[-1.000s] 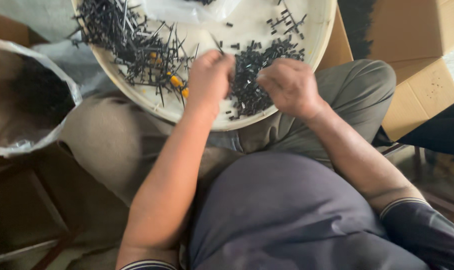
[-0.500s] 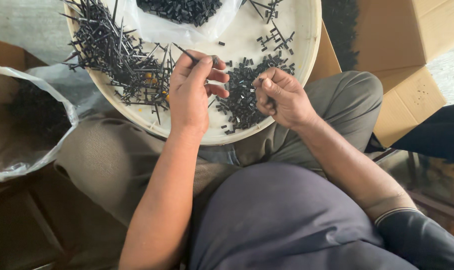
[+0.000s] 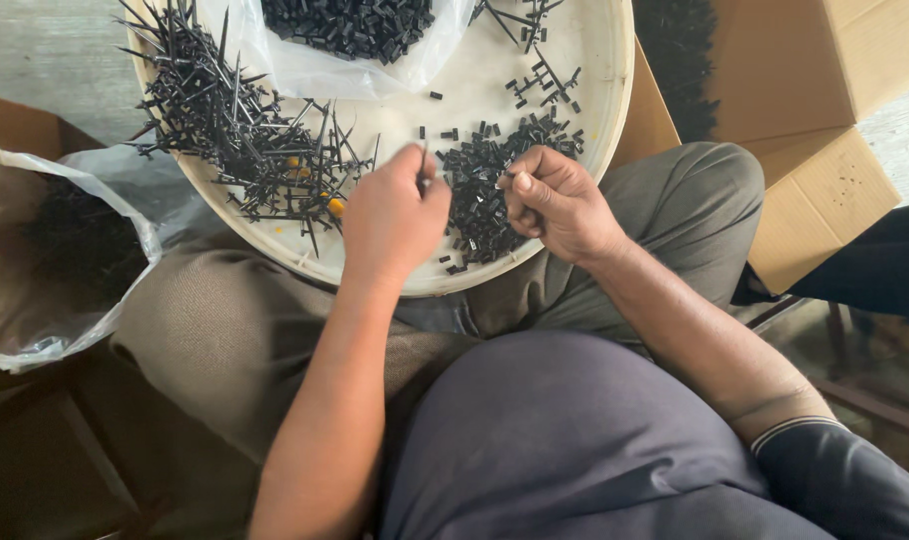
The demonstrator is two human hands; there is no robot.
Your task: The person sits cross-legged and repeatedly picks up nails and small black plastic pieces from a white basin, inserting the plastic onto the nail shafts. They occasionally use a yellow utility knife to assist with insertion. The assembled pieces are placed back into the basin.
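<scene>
At far left a clear bag (image 3: 45, 270) of dark parts sags open beside the knee. A round cream tray (image 3: 600, 110) rests on the lap, with a tangle of black sprues (image 3: 235, 130) on its left side. The left hand (image 3: 395, 220) pinches a thin black piece (image 3: 424, 165) upright. Just right lies a pile of small black parts (image 3: 475, 195), and the right hand (image 3: 555, 200), fingers curled together, touches that pile. Cardboard boxes (image 3: 825, 190) stand at right.

Round cream tray (image 3: 605, 110) sits on the lap, holding a tangle of black plastic sprues (image 3: 235, 130), a heap of small black pieces (image 3: 480, 190), and 1 clear bag (image 3: 325, 60) of more pieces.
</scene>
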